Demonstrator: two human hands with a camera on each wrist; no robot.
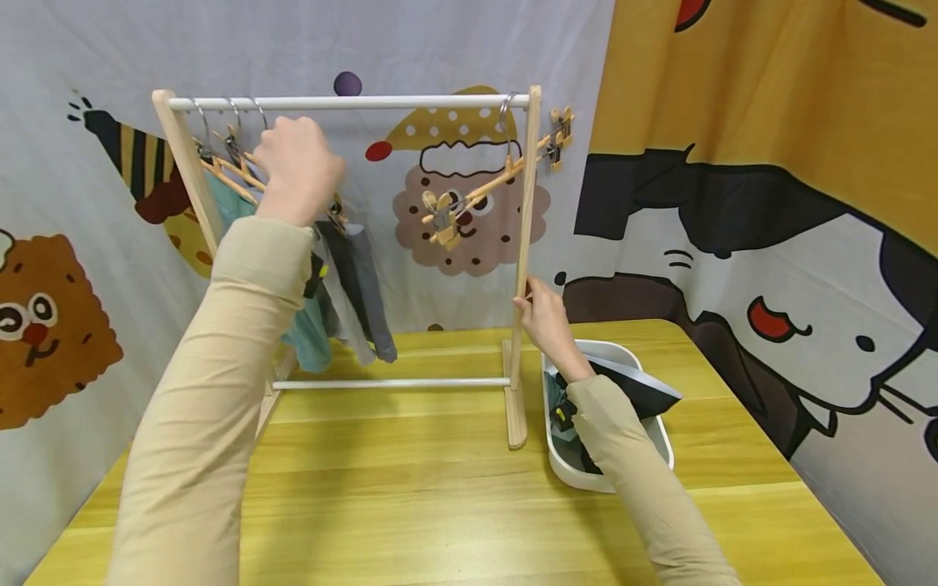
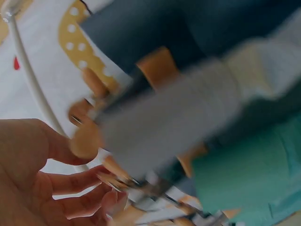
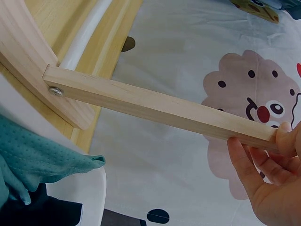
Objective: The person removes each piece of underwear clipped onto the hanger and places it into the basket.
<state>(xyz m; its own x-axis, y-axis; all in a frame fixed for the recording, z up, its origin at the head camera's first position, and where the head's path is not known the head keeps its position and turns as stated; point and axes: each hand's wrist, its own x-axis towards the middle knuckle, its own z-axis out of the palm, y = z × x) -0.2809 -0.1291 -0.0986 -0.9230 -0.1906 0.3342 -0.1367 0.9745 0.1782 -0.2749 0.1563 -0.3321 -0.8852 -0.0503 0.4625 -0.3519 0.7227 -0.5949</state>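
My left hand (image 1: 300,167) is raised near the left end of a small clothes rack's white top bar (image 1: 381,102), its fingers bent at the clip end of a wooden clothes hanger. Close up in the left wrist view, thumb and fingers are at the blurred wooden clips (image 2: 87,141). Grey trousers (image 1: 370,285) and a teal garment (image 1: 311,338) hang below it, partly behind my forearm. My right hand (image 1: 545,321) pinches the rack's right wooden post (image 3: 178,110) between thumb and fingers, low on its length.
A bare wooden clip hanger (image 1: 487,189) hangs at the bar's right end. Beside the right foot of the rack stands a white bin (image 1: 663,448) holding folded dark and teal clothes. A patterned curtain (image 1: 454,49) closes off the back of the wooden table (image 1: 410,505).
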